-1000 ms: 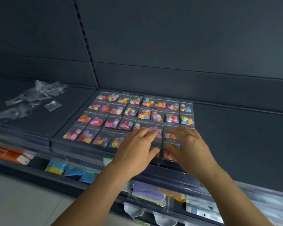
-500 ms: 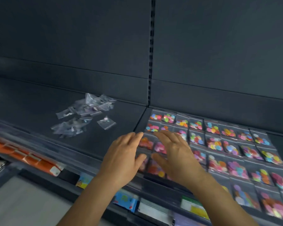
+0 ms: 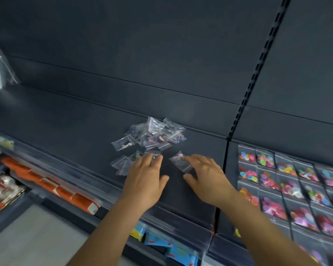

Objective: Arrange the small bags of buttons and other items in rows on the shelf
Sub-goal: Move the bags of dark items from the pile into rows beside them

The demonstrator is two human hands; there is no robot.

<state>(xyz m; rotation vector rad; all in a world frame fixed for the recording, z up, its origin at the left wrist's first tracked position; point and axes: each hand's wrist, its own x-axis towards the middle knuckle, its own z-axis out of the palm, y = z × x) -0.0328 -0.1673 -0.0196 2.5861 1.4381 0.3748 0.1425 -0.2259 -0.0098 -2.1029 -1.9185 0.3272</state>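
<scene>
Here, line by line:

Left hand (image 3: 145,178): palm down and flat over the dark shelf (image 3: 65,120), fingers spread; its fingertips (image 3: 152,157) lie on the near edge of a small clump of clear bags (image 3: 126,163). Grip apart — nothing clamped.

Right hand (image 3: 206,176): palm down, fingers stretched forward and to the left, the fingertips (image 3: 186,159) pressing on a single clear bag (image 3: 181,162) that lies apart from the rest. Thumb off to the side — grip apart, the bag pinned under the fingers rather than pinched.

Loose bags: an untidy pile of clear bags (image 3: 156,134) sits just beyond both hands, near the back of the shelf; their small contents are too blurred to name.

Arranged bags: rows of button bags (image 3: 288,181), full of bright discs, lie flat side by side on the shelf section to the right, past the slotted upright (image 3: 252,81).

Around: a clear price rail (image 3: 173,225) runs along the shelf's front edge under both forearms; below it, orange packets (image 3: 52,185) and blue packets (image 3: 169,246) on the lower level.

In the way: nothing between hands and pile.
</scene>
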